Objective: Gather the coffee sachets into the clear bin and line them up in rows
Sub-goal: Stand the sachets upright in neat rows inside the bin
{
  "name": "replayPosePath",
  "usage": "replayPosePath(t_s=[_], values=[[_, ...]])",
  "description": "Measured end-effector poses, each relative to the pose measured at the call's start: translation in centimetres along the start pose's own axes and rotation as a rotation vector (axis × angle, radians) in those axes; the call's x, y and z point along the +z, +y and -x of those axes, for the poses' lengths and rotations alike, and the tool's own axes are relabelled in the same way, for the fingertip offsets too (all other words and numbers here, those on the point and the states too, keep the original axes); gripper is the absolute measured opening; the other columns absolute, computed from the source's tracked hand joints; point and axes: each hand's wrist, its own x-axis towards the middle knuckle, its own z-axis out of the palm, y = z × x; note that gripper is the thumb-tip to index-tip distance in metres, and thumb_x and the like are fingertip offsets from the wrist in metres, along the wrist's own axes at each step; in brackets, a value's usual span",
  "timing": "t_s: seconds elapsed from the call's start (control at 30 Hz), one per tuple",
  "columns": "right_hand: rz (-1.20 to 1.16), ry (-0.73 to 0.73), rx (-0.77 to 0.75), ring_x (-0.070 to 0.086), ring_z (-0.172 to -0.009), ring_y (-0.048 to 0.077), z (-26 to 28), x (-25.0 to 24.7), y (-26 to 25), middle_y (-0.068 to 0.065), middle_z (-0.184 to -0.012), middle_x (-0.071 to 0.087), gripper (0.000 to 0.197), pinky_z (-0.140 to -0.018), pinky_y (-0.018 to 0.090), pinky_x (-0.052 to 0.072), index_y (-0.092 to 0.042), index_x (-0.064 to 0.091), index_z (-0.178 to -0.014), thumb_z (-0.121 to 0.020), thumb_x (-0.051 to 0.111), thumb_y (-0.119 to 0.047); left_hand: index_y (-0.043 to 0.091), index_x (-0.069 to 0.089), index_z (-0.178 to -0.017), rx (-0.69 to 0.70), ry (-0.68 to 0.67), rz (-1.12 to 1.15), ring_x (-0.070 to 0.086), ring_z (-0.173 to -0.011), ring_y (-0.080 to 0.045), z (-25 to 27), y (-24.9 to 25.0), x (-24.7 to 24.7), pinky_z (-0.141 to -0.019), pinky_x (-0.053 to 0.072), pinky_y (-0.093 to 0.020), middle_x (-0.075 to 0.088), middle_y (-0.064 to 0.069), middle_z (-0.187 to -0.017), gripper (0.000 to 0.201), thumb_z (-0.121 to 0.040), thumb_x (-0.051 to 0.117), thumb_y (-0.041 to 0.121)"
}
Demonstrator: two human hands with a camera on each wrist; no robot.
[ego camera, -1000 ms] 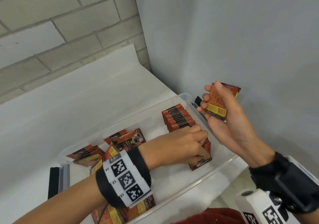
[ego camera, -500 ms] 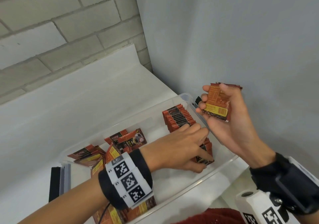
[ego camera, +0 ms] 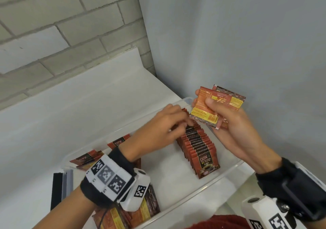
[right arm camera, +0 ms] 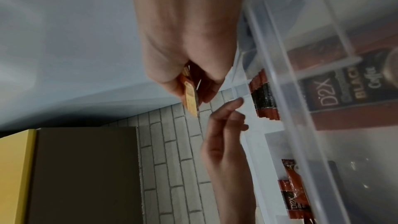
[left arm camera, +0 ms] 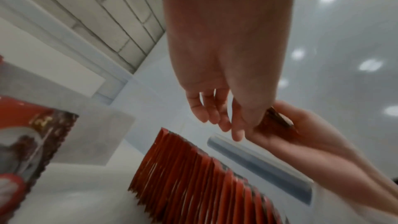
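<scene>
Row of coffee sachets (ego camera: 197, 145) standing upright inside clear bin (ego camera: 227, 174) on white worktop (ego camera: 53, 122); loose sachets (ego camera: 86, 159) at bin's other end. Small bunch of sachets (ego camera: 210, 108) pinched in right hand (ego camera: 234, 131) above bin's far corner. Left hand (ego camera: 164, 128) over the row, grip loose, fingers relaxed, holding nothing.

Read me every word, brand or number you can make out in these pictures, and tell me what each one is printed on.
"D2X BLACK Coffee": front sachet of the upright row in the clear bin.
"D2X": loose sachet lying further left in the bin.
"D2X": another loose sachet beside it.
Too small to read: the yellow panels on the sachets held in the right hand.
No words, only square black-and-white codes: left wrist band.
</scene>
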Motion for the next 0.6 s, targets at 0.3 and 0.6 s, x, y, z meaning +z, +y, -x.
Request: replayPosePath(t_s=[0.3,0.6], values=[[0.101,-0.049,0.018,0.071,-0.097,0.022,0.2,0.3,0.2,0.009,-0.105,0.074,0.024,-0.079,0.026,0.057,-0.006,0.066,-0.107,-0.085,0.058,-0.011,0.020,0.061,-0.104,-0.199,0.232,0.534,0.063,-0.084,-0.019,-0.3,2.3,-1.0,-0.077,0.053,-0.034,0.067,-0.001,-0.089,0.025,-0.085,0.069,0.032],[-0.007,-0.049,0.075,0.064,-0.085,0.014,-0.1,0.5,0.5,0.004,-0.090,0.066,0.074,-0.076,0.027,0.055,-0.013,0.067,-0.101,-0.053,0.077,-0.069,0.014,0.067,-0.102,0.089,0.541,0.276,0.050,-0.074,-0.005,-0.2,1.9,-1.1,-0.068,0.043,-0.020,0.055,0.001,-0.084,0.021,-0.084,0.068,0.004]])
